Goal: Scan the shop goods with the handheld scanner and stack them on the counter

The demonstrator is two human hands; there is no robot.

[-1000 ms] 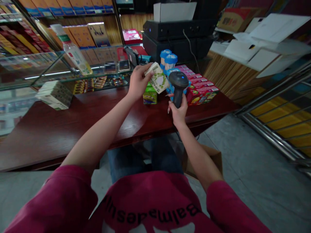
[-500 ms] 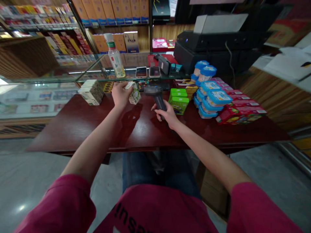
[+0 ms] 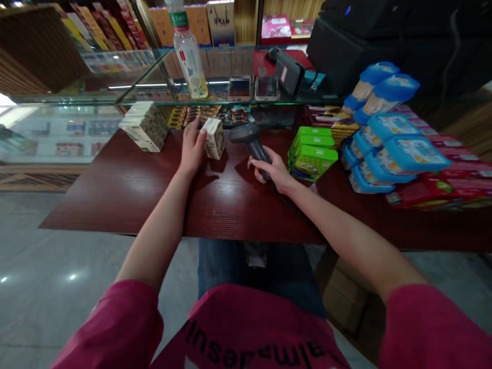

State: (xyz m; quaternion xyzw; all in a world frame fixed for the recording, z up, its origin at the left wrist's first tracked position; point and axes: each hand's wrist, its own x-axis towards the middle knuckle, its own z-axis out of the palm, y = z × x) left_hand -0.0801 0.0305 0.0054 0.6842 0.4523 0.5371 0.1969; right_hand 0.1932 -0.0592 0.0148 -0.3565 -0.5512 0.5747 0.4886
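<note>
My right hand [image 3: 272,169] is wrapped around the handle of a dark barcode scanner [image 3: 246,134], whose head points left above the table. Left of the scanner, a small white patterned box [image 3: 214,138] stands upright on the dark red table [image 3: 154,189]. Beside that box is my left hand [image 3: 193,146], its fingers stretched out and apart, the thumb at the box's left edge. A row of similar white boxes [image 3: 144,125] stands farther left. Bright green packs [image 3: 313,154] sit just right of my right hand.
Blue-lidded tubs [image 3: 415,154] are stacked at the right, by red boxes [image 3: 438,189]. A glass counter [image 3: 154,87] rises behind the table, bearing a clear bottle [image 3: 190,61], two small framed screens and a black device [image 3: 290,72]. Black equipment [image 3: 346,56] stands at the back right.
My left hand has loosened from the small white box, which has come down upright onto the table. My right hand still grips the scanner. The view has shifted downward and closer.
</note>
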